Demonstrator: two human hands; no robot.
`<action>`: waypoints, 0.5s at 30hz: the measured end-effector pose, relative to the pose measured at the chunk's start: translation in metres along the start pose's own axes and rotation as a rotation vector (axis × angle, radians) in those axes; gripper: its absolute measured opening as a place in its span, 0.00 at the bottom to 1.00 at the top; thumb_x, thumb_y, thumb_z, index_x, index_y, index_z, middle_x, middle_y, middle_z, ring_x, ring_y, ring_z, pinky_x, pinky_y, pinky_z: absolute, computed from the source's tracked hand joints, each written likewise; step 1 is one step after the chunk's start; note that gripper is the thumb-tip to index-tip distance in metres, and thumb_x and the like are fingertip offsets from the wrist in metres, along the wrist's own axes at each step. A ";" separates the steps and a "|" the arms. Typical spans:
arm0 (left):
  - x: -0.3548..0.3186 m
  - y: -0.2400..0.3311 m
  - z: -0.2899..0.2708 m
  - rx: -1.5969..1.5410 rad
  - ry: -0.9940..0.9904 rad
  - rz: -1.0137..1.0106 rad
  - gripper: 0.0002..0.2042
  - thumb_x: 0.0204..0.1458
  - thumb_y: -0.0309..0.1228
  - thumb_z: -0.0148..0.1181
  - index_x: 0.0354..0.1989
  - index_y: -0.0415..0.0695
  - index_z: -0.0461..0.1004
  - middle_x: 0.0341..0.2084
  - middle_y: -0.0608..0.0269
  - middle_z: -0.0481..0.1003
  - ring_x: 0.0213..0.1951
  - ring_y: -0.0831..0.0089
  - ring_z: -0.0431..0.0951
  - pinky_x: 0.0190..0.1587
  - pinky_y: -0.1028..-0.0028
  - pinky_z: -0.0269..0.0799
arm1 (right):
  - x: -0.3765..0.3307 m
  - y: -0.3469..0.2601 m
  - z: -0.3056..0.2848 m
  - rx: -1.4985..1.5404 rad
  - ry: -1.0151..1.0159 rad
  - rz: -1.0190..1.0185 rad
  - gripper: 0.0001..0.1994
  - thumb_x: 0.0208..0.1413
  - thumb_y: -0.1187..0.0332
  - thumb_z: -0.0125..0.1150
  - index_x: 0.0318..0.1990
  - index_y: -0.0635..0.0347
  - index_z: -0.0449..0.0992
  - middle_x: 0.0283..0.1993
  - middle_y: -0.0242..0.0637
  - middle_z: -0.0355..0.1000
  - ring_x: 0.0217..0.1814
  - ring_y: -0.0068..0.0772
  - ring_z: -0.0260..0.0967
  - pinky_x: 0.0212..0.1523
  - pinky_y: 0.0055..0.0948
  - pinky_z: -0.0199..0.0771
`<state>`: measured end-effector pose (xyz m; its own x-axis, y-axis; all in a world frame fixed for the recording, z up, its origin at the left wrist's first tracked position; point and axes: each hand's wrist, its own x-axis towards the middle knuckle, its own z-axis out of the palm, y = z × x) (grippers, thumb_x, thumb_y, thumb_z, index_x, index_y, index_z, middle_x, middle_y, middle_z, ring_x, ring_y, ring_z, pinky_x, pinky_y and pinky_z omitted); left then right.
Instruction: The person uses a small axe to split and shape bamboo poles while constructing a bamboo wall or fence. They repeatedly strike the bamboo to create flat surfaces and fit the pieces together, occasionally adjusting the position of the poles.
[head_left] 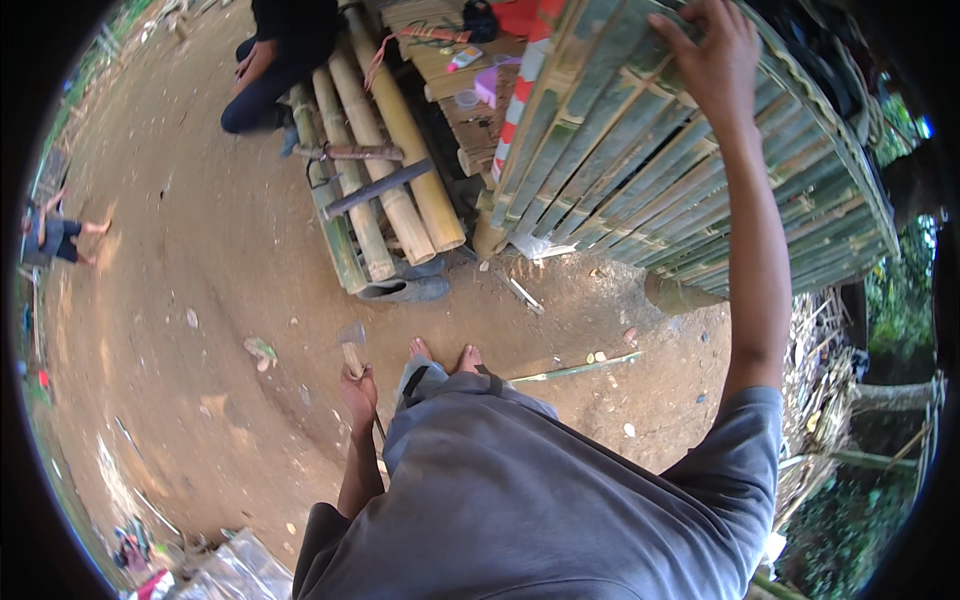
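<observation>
On the bamboo panel (640,170) rests the right hand (712,60); the left hand (358,392) grips a hammer (351,345).

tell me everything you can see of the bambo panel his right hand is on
The bamboo panel is a large flat lattice of split green-grey bamboo slats, long ones crossed by thinner strips. It stands tilted, its lower edge near the dirt ground. The right hand rests flat on its upper part.

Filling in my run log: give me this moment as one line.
left hand: grips hammer, hanging low | right hand: raised, resting on bamboo panel | ground: bare dirt
</observation>
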<state>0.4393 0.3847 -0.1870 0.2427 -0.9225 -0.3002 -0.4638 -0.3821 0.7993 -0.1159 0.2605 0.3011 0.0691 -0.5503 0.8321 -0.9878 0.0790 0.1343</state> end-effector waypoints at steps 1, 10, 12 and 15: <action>-0.003 -0.013 -0.002 -0.015 0.029 0.030 0.10 0.53 0.28 0.67 0.33 0.41 0.70 0.21 0.61 0.71 0.23 0.70 0.69 0.28 0.68 0.66 | 0.004 0.011 0.006 -0.022 0.019 -0.084 0.18 0.47 0.54 0.75 0.33 0.57 0.76 0.35 0.34 0.73 0.41 0.41 0.69 0.45 0.40 0.65; -0.016 -0.050 -0.022 0.010 0.039 -0.193 0.10 0.53 0.28 0.66 0.32 0.40 0.69 0.19 0.61 0.71 0.21 0.72 0.69 0.26 0.67 0.65 | 0.002 0.008 0.000 -0.075 -0.114 -0.081 0.14 0.55 0.56 0.70 0.43 0.51 0.80 0.36 0.33 0.70 0.43 0.39 0.66 0.51 0.39 0.63; -0.009 -0.066 -0.032 -0.030 -0.016 -0.193 0.09 0.53 0.29 0.65 0.32 0.40 0.69 0.19 0.60 0.71 0.20 0.71 0.69 0.25 0.67 0.65 | 0.002 0.002 -0.002 -0.101 -0.130 -0.065 0.13 0.55 0.57 0.70 0.45 0.48 0.80 0.37 0.34 0.70 0.43 0.39 0.65 0.51 0.39 0.63; 0.007 -0.066 -0.041 0.035 -0.031 -0.220 0.10 0.54 0.30 0.65 0.31 0.41 0.69 0.18 0.59 0.71 0.18 0.70 0.70 0.22 0.66 0.65 | 0.002 -0.001 0.002 -0.087 -0.135 -0.047 0.13 0.55 0.57 0.69 0.47 0.45 0.79 0.37 0.35 0.69 0.44 0.40 0.64 0.51 0.38 0.63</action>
<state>0.5059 0.4056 -0.2204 0.3156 -0.8175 -0.4818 -0.4315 -0.5758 0.6944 -0.1150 0.2574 0.3016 0.0900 -0.6611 0.7449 -0.9677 0.1188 0.2224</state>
